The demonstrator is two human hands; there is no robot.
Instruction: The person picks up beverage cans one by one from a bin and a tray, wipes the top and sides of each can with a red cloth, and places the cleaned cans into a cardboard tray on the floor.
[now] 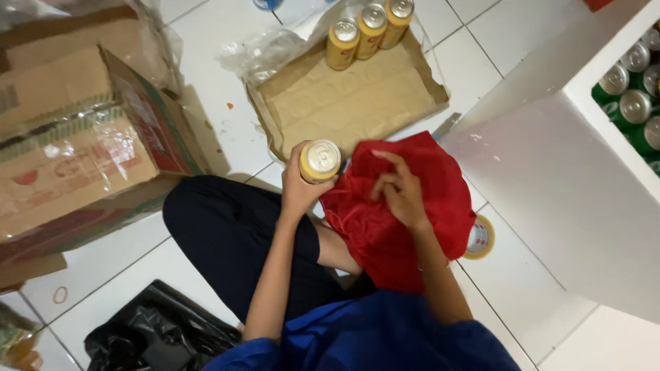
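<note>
At the bottom of the frame a blue sleeve and dark trousers belong to the person sitting on the white tiled floor (206,89). Just to the lower left lies a crumpled black plastic bag (158,333), glossy and creased, and a small rubber band (60,295) sits on a tile further left.

At the centre, the left hand (299,189) has its fingers wrapped round a yellow can (320,161), upright, its silver lid facing the camera. Just beside it, the right hand (399,189) rests on a red cloth (405,220), fingers bent and pinching the soft, wrinkled fabric, which drapes over the lap and hides part of the floor. A roll of tape (481,237) peeps out from under the cloth's right edge.

Beyond the hands lies a shallow cardboard tray (357,103), flat and brown with torn clear wrap at its left rim. Three more yellow cans (371,27) stand in a row at its far edge, touching one another.

At the left of the frame a big cardboard box (75,144), partly wrapped in shiny film, lies open on its side. On the right rises a white cabinet (550,165), smooth and angular, and green cans (636,103) pack its compartment at the upper right.
</note>
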